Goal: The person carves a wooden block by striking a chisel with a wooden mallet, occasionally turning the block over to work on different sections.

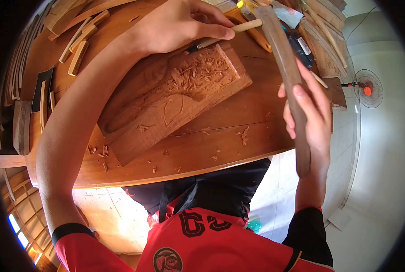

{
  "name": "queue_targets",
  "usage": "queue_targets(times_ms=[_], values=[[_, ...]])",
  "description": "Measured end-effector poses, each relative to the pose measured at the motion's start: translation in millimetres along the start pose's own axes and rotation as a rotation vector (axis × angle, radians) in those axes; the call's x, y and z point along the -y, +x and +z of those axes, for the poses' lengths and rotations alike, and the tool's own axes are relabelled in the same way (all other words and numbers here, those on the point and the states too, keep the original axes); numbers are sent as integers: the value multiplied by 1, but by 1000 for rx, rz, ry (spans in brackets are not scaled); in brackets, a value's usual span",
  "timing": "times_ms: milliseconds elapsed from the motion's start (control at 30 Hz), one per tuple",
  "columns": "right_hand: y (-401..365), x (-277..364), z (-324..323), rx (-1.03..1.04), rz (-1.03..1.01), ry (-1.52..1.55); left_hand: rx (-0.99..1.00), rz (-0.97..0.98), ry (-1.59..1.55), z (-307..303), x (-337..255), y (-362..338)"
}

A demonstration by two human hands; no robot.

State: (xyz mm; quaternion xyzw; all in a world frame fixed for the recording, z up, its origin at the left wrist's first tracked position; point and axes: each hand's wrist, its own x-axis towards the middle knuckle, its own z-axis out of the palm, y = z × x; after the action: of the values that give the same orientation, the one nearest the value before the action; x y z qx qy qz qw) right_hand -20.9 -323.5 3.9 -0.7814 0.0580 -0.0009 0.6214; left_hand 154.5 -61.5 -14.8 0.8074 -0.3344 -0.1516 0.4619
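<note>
My left hand [184, 27] is closed around a chisel [245, 26] with a pale wooden handle, above the far edge of the carved board. The metal blade points down-left toward the board [152, 109], which lies at a slant on the table. Curled shavings [202, 70] fill a hollow at the board's far right end. Fingers wrapped about its middle, my right hand [309, 109] holds a long flat wooden bar [284, 59]. The bar's upper end is beside the butt of the chisel handle; whether they touch is hard to tell.
Curved wood pieces [77, 56] lie at the table's left, near a black strip [41, 88]. A dark bottle [300, 49] and stacked wood stand at the back right. Loose chips dot the table's [220, 140] near side. A fan [368, 89] is beyond, at right.
</note>
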Motion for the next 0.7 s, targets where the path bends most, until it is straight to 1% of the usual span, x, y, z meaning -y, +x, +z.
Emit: queue_targets(times_ms=[33,67,100,133,167,233,267,300,367,400,433,500,567,600,700], values=[[0,1,-3,-34,-1,35,19,-50,7,-1,-5,-2],[3,2,-6,-98,-54,102,36,-104,14,-2,-7,-4],[9,3,-7,-157,-113,173,16,-74,8,-2,-4,-5],[9,-1,-3,-209,-107,134,4,-45,0,-1,0,-4],[5,-7,-3,-37,-26,37,-7,-8,-6,1,1,-3],[3,-2,1,41,22,1,-3,59,2,-2,-1,-4],[1,0,-3,-33,6,56,3,89,1,-2,-1,-5],[3,3,0,-195,-22,87,11,42,6,-1,-1,-5],[10,4,-8,-179,-133,150,23,-50,16,-2,-1,-3],[4,4,4,-260,-54,116,12,29,4,0,6,-1],[1,1,-2,-21,46,-16,-2,110,-4,2,11,1],[-3,3,-1,3,37,6,6,128,-26,0,14,2],[2,9,-8,-197,-96,157,38,-9,-66,-5,-10,-8],[12,10,-13,-132,-188,257,26,-11,-69,-3,-6,-8],[2,9,4,73,-6,-71,-11,9,-75,4,6,-3]])
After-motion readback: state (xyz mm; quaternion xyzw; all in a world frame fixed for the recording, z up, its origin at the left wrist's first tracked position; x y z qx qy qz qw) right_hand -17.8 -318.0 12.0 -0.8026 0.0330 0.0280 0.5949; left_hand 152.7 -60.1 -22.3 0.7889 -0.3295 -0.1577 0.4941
